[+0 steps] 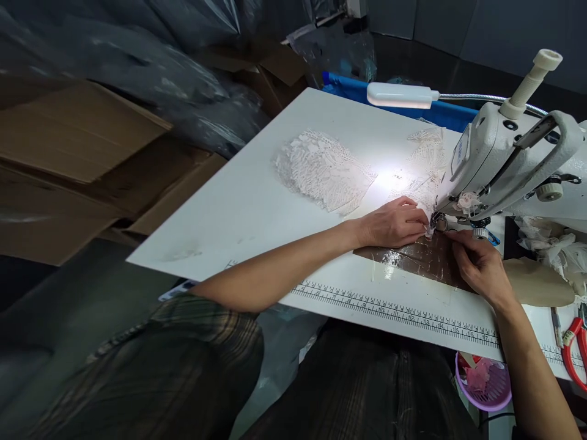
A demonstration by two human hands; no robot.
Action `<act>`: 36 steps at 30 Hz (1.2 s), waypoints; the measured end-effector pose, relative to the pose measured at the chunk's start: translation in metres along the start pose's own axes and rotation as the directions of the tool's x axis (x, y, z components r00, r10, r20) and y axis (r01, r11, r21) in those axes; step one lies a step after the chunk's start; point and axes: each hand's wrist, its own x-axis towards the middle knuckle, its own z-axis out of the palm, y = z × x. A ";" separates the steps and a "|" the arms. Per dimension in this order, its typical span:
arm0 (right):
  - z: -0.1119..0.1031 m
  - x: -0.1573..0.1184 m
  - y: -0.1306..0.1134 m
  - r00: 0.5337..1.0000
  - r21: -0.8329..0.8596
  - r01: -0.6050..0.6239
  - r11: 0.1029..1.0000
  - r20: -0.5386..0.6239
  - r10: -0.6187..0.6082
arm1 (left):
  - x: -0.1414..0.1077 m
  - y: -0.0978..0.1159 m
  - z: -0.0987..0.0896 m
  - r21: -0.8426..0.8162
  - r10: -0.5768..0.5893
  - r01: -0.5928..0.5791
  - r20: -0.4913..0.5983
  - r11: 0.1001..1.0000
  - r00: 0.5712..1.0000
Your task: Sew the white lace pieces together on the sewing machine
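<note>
A white sewing machine stands at the right of the white table, its needle area beside my hands. My left hand lies just left of the presser foot, fingers bent together over the edge of white lace; whether it grips the lace is hidden. My right hand is right of the needle, thumb and forefinger pinched on something too small to make out. Beneath both hands is a shiny brown sheet. White lace lies behind the needle, and a lace heap spreads to the left.
A white lamp hangs over the table. A printed ruler runs along the front edge. Red-handled pliers lie far right. Below the edge is a purple basket. Cardboard boxes stand left, with plastic sheeting.
</note>
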 end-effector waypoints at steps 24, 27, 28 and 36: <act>0.008 0.000 -0.001 0.948 -0.421 0.317 0.850 0.175 -0.267 | 0.001 -0.001 0.002 -0.114 -0.065 0.076 0.102 0.991 0.993; 0.008 0.001 -0.002 0.940 -0.477 0.339 0.811 0.195 -0.279 | 0.002 -0.001 -0.001 -0.128 -0.054 0.070 0.127 0.989 0.990; 0.008 0.001 -0.003 0.940 -0.485 0.341 0.805 0.196 -0.280 | 0.002 0.000 -0.003 -0.132 -0.040 0.059 0.139 0.989 0.990; 0.013 -0.002 -0.010 0.955 -0.508 0.297 0.809 0.178 -0.239 | 0.003 0.004 -0.013 -0.098 0.007 0.013 0.200 0.995 0.980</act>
